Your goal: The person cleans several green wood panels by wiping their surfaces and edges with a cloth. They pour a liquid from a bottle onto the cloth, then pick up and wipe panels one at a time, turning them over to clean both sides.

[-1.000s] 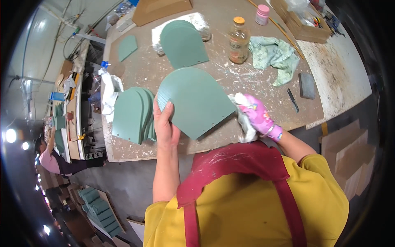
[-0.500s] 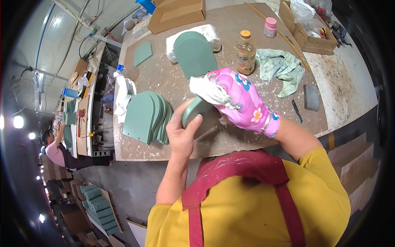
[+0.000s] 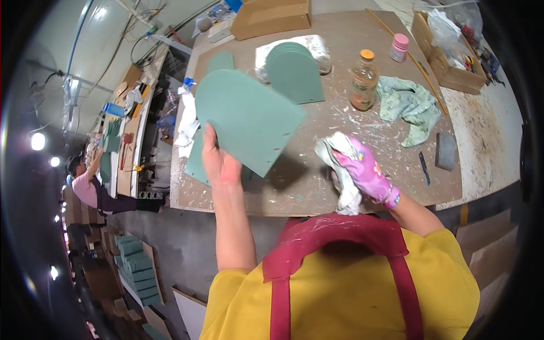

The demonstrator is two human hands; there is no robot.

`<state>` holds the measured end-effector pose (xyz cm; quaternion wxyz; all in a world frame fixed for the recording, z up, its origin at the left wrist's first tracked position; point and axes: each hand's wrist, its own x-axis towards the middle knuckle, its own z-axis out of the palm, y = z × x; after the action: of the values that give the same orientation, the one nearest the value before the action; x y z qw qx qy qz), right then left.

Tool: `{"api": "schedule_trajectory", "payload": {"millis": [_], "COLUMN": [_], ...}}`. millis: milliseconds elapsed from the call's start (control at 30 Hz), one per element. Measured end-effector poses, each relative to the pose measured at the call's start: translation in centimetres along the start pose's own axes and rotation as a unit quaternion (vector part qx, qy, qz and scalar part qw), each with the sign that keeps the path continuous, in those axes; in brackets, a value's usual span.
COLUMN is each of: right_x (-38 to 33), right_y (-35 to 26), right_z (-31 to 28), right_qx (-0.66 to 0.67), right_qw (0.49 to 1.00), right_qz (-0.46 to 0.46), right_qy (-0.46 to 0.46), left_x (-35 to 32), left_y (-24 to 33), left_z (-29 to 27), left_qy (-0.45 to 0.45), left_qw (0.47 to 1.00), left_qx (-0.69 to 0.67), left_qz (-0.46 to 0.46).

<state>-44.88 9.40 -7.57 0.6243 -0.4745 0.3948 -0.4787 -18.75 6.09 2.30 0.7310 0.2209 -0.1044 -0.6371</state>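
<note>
item: green arched panel (image 3: 249,122), raised off the tabletop (image 3: 317,187) by our left hand (image 3: 218,164), fingers clamped on its lower edge so the face tilted toward us. right hand (image 3: 365,170), gloved pink, fingers closed around a white rag (image 3: 340,170) just beside it.

Bare left hand (image 3: 220,164) gripping a green arch-shaped panel (image 3: 249,122) raised over the worktop (image 3: 317,187), gloved right hand (image 3: 365,170) at 3 o'clock clutching a white rag (image 3: 340,170), amber bottle (image 3: 364,80) at 1 o'clock, green cloth (image 3: 411,105) beside it
</note>
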Motion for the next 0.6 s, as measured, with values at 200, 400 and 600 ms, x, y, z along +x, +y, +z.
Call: {"api": "schedule_trajectory", "payload": {"millis": [200, 400, 600], "right_x": [1.2, 1.9, 5.9], "right_y": [-1.9, -0.9, -3.2], "right_z": [-1.3, -2.5, -1.9], "right_qx": [0.15, 0.064, 0.037], "right_qw": [0.984, 0.998, 0.998], "right_qz": [0.085, 0.028, -0.015], "right_qy": [0.033, -0.01, 0.043], "left_x": [2.2, 0.2, -1.8], "left_y": [-2.7, -6.2, -9.7], "left_z": [-3.5, -2.0, -5.5], "left_qy": [-0.144, -0.128, -0.135], "left_qw": [0.978, 0.965, 0.92], "left_qx": [-0.094, -0.072, -0.081], "left_qz": [-0.116, -0.217, -0.36]}}
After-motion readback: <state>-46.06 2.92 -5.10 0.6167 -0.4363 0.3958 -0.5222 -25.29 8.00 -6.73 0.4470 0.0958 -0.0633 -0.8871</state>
